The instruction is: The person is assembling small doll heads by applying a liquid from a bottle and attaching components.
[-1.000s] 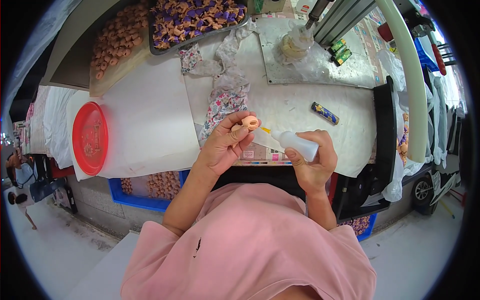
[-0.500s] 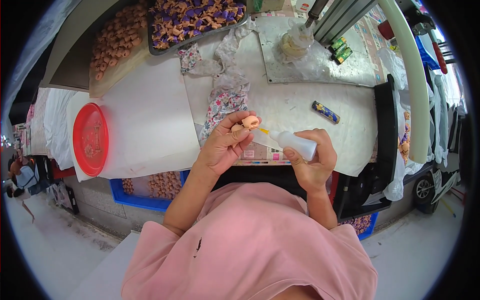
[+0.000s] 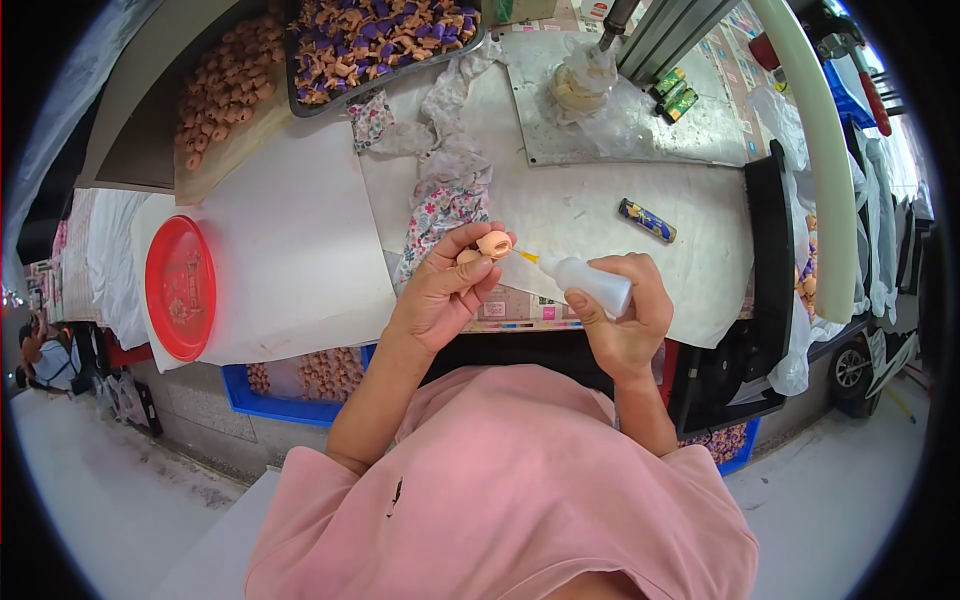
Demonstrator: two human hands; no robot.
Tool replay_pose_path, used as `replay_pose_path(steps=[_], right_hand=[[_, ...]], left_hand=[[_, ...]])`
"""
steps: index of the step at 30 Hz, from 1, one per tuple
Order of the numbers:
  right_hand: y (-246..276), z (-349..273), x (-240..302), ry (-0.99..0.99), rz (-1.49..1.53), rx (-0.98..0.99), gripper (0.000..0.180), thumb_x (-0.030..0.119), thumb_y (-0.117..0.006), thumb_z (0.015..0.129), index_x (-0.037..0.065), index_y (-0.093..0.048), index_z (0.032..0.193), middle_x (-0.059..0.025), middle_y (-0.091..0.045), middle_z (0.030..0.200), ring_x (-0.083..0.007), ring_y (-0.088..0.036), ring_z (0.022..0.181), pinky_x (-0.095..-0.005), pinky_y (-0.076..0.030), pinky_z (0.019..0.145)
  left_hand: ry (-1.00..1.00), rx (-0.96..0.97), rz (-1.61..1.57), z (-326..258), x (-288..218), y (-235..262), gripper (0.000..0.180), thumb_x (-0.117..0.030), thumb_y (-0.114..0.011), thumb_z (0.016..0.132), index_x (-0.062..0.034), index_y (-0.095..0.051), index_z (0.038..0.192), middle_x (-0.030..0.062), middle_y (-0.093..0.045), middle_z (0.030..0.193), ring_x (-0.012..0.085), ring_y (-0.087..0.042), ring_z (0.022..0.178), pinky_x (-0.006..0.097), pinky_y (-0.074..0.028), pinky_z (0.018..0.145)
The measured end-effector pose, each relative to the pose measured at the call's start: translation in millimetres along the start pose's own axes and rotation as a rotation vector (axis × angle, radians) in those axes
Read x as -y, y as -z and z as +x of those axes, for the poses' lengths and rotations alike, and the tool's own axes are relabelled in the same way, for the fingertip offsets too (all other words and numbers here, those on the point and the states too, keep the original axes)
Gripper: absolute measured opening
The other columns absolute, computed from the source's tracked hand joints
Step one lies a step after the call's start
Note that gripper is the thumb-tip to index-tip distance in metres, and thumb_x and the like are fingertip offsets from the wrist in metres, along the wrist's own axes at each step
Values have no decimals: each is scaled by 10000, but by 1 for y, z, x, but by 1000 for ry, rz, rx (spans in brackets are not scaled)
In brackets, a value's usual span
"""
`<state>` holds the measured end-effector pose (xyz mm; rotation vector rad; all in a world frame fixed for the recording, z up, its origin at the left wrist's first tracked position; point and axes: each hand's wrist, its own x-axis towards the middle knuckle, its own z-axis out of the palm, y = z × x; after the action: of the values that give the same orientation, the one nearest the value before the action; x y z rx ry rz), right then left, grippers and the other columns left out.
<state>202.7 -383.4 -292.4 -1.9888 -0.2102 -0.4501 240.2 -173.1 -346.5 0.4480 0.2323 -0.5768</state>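
Note:
Between the thumb and fingers of my left hand point(image 3: 447, 293) is a small peach-coloured doll head point(image 3: 494, 242), hollow, with its opening turned to the right. A second peach bit shows just below it, partly behind my thumb. My right hand point(image 3: 634, 318) is wrapped round a white squeeze bottle point(image 3: 594, 284), which lies tilted with its thin yellow-based nozzle point(image 3: 528, 257) pointing left. The fine tip reaches the edge of the doll head's opening; whether it touches or enters, I cannot tell. Both hands are raised over the table's near edge.
A floral cloth point(image 3: 446, 215) lies beyond my left hand, a red plastic lid point(image 3: 181, 288) farther left. Behind are a black tray point(image 3: 352, 92) of peach-and-purple pieces and several peach heads point(image 3: 222, 105). A blue patterned tube point(image 3: 647, 220) and metal plate point(image 3: 640, 150) are at right.
The view has shifted slightly, so the table things sit a little differently. The nozzle tip has risen slightly against the doll head's opening. Both hands keep their grips.

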Motion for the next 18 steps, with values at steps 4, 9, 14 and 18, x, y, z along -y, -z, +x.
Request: replay_pose_path(steps=[4,9,14,18], right_hand=[[2,-1,1,-9,-22,17,321,138,-793,740,-4,-597,950,-79,-559,843,-158,-540,741,-262,-425,643],[-7,3,-4,-18,31,-146,304,113,-796,724,24,-601,939,-80,-599,836,-163,-565,690,-277,-448,599],[-35,21,-19,-92,18,-101,319,85,-766,740,23,-567,981,-82,-599,858,-168,-576,713,-284,-464,632],[-59,37,-21,-162,-72,86,314,99,-732,767,27,-556,1017,-85,-591,900,-168,-590,842,-282,-468,699]], left_hand=[[2,-15,-10,0,0,0,360,91,-566,852,-66,-581,1175,70,-543,1275,231,-465,1260,241,-544,891],[1,-24,-41,0,-1,3,353,81,-557,864,-61,-574,1186,80,-547,1268,236,-472,1253,242,-548,882],[40,2,-143,-5,-8,2,331,-28,-561,907,-63,-534,1235,93,-570,1212,234,-538,1163,257,-557,838],[20,4,-136,-17,-14,3,333,-136,-557,933,-68,-513,1256,102,-574,1198,232,-552,1124,268,-556,803]])
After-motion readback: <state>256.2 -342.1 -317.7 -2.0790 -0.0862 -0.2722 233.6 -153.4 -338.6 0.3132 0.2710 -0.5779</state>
